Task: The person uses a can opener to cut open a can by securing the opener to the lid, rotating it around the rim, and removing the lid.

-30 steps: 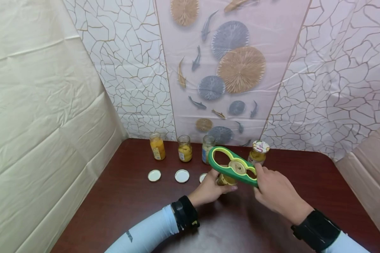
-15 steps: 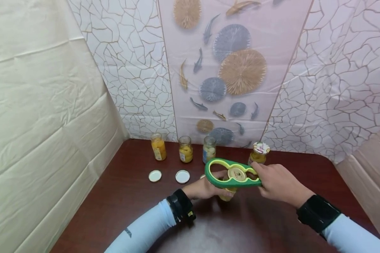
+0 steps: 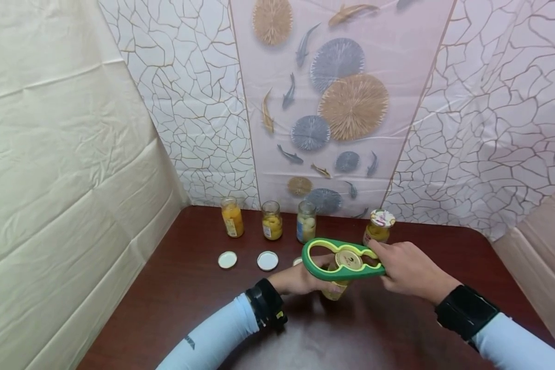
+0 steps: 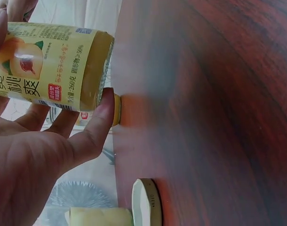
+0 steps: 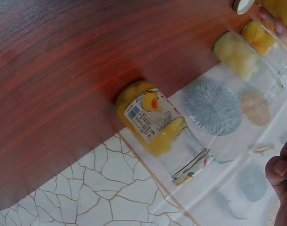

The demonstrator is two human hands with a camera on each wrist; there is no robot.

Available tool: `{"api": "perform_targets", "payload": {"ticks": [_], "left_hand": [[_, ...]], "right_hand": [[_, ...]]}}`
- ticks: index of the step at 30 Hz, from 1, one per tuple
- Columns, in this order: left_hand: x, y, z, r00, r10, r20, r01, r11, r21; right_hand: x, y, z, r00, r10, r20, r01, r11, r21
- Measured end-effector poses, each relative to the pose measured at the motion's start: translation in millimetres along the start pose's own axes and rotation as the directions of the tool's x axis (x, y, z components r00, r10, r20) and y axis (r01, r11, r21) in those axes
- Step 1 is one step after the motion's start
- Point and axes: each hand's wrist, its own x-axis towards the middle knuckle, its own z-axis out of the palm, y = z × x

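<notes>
My left hand [image 3: 300, 277] grips a yellow-labelled jar [image 4: 44, 66] with peaches pictured on it, fingers around its side and base. In the left wrist view the jar is raised off the table. My right hand [image 3: 407, 264] holds the narrow end of a green jar opener [image 3: 347, 275] with lime-coloured inner edges. The opener lies across the jar's top, a round gold lid [image 3: 349, 259] showing within one of its middle openings. Its largest loop overlaps my left fingers in the head view. Behind the right hand stands another peach jar [image 5: 153, 117] with a patterned lid.
Three lidless jars line the back of the dark red table [image 3: 166, 303]: an orange-filled jar [image 3: 232, 222], a yellow-filled jar [image 3: 272, 226] and a pale-filled jar [image 3: 306, 227]. Loose lids lie before them, a left lid [image 3: 227, 260], a middle lid [image 3: 267, 261] and a partly hidden lid [image 4: 148, 202].
The jar, opener and both hands have come lower and nearer the person, and the opener now lies more level across the view. Over the last half second they barely move.
</notes>
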Motion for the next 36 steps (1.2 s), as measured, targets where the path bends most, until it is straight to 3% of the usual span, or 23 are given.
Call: {"api": "perform_targets", "payload": {"ticks": [4, 10, 16, 22, 27, 33, 36], "left_hand": [[0.0, -2.3, 2.1, 0.999, -0.023, -0.035, 0.024, 0.999, 0.04], [-3.8, -3.8, 4.1, 0.99, -0.097, -0.1, 0.097, 0.995, -0.003], [-10.0, -5.8, 1.2, 0.983, -0.069, -0.171, 0.071, 0.997, 0.007], [-7.4, -8.6, -0.4, 0.977, -0.066, -0.202, 0.066, 0.998, -0.008], [14.0, -10.1, 2.1, 0.964, -0.1, -0.246, 0.101, 0.995, -0.011], [53.5, -16.3, 3.3, 0.901, -0.193, -0.388, 0.256, 0.959, 0.119], [72.5, -25.8, -0.2, 0.886, -0.187, -0.424, 0.262, 0.957, 0.127]], "right_hand": [[-1.1, 1.8, -1.2, 1.0, 0.006, -0.003, -0.006, 1.0, -0.001], [-9.5, 11.0, -9.0, 0.994, 0.072, -0.081, -0.071, 0.997, 0.015], [-27.3, 25.6, -10.5, 0.976, 0.177, -0.129, -0.176, 0.984, 0.018], [-38.7, 32.0, -5.1, 0.966, 0.195, -0.168, -0.197, 0.98, 0.008], [-42.0, 33.9, -3.3, 0.956, 0.191, -0.221, -0.193, 0.981, 0.013], [-40.9, 32.7, -3.1, 0.952, 0.198, -0.233, -0.198, 0.98, 0.024], [-40.5, 31.3, -2.0, 0.954, 0.203, -0.222, -0.2, 0.979, 0.035]]}}
